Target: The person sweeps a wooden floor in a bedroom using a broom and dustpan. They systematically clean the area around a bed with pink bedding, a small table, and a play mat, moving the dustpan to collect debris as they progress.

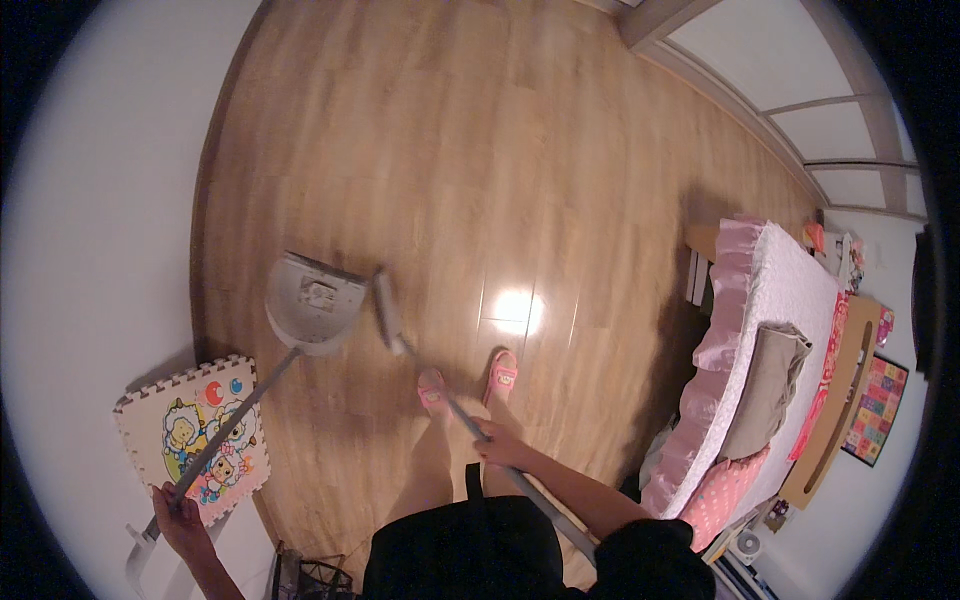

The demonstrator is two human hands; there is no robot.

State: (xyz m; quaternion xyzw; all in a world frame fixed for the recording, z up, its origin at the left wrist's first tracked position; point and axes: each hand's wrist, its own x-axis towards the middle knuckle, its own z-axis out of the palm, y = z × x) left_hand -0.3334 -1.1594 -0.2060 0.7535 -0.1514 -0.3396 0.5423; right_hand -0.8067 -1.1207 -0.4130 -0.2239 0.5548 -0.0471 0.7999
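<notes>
At the lower left, my left hand point(178, 518) is closed round the grey handle of a long-handled dustpan point(340, 313). The pan is grey, lies at the floor left of my feet, and has some debris or a pale patch inside that I cannot make out. My right hand point(497, 443) grips the long grey handle of a broom point(388, 310) in front of my body. The broom's head is narrow, somewhat blurred, and stands on the floor just right of the dustpan's mouth; a small gap seems to part them.
My feet in pink slippers point(503, 375) stand behind the broom. A cartoon foam mat point(215, 430) is by the left wall. A bed with pink frilled cover point(790, 270) stands right, holding a folded grey cloth point(768, 385). Sliding doors point(765, 60) are far right; a black wire basket point(318, 578) lower left.
</notes>
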